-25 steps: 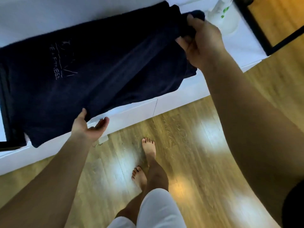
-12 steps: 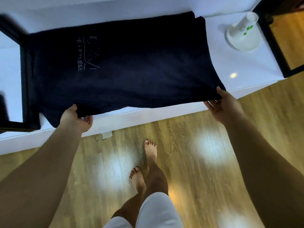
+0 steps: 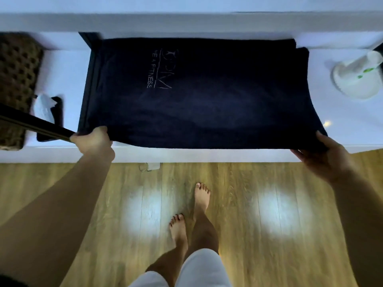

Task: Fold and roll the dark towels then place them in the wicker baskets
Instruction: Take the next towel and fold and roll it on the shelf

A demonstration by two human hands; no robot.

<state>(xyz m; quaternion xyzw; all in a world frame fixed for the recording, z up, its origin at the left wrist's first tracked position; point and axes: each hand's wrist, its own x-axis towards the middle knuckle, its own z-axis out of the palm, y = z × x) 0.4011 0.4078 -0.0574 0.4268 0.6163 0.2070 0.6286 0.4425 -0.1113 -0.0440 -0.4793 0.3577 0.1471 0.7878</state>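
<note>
A dark navy towel point(image 3: 207, 100) with pale stitched lettering lies spread flat on the white counter point(image 3: 62, 75), folded double with its layered edges at the left. My left hand point(image 3: 94, 141) grips the towel's near left corner at the counter's front edge. My right hand point(image 3: 323, 156) holds the near right corner, thumb on top and fingers under the cloth. A brown wicker basket point(image 3: 16, 79) stands on the counter at the far left, partly out of view.
A white dish with a white bottle point(image 3: 358, 77) sits at the counter's right end. A black tissue holder with white tissue point(image 3: 46, 106) stands beside the basket. A dark bar point(image 3: 31, 125) crosses the left. Wooden floor and my bare feet point(image 3: 199, 199) lie below.
My right hand came down from the towel's far right corner to its near right corner. The towel now lies flat and squared on the counter, both hands at its front edge.
</note>
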